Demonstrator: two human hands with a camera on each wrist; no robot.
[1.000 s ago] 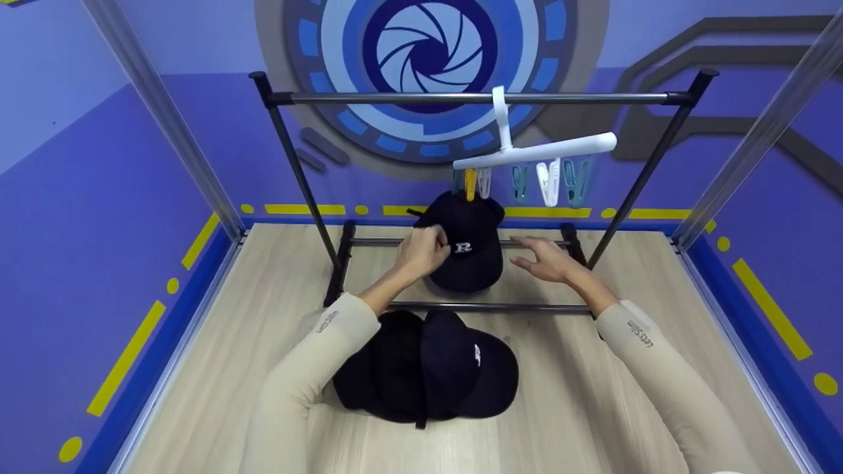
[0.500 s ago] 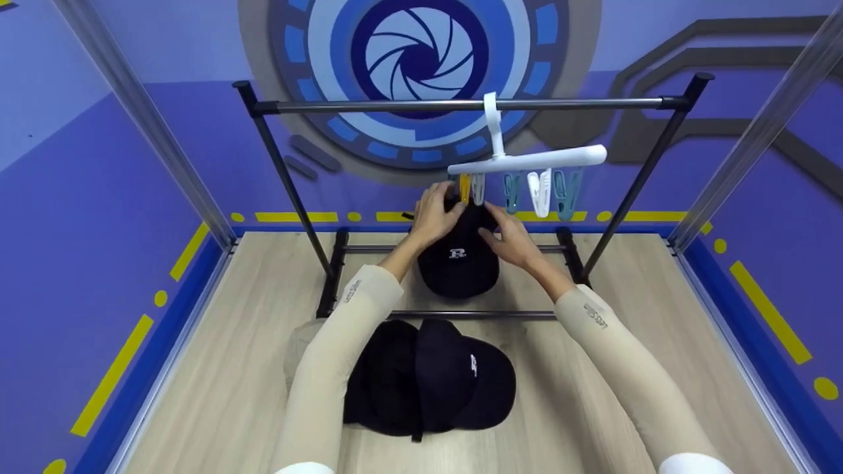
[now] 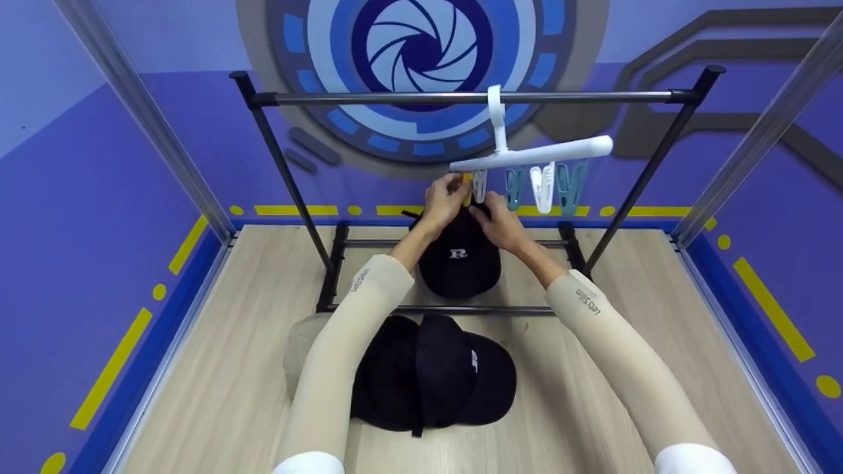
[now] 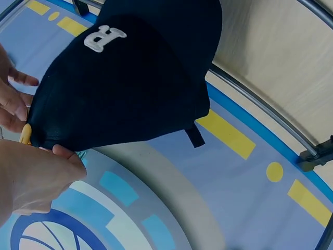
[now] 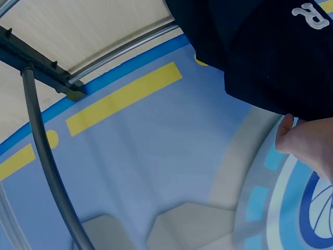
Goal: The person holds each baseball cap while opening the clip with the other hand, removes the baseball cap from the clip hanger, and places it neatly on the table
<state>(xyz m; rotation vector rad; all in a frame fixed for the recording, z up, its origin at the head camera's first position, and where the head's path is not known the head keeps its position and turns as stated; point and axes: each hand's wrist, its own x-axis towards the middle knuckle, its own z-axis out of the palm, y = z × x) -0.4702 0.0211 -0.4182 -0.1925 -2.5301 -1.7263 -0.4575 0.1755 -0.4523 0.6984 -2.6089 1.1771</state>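
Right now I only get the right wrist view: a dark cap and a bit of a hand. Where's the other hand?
Observer: The left hand is at the top of the dark cap, right by a yellow clip.
Visitor: And what hangs above it, outside my picture?
Observer: A white hanger, hooked over a metal bar.
Visitor: Are there any others like it lying around?
Observer: Yes, the head view shows more caps lying together on the wooden surface.
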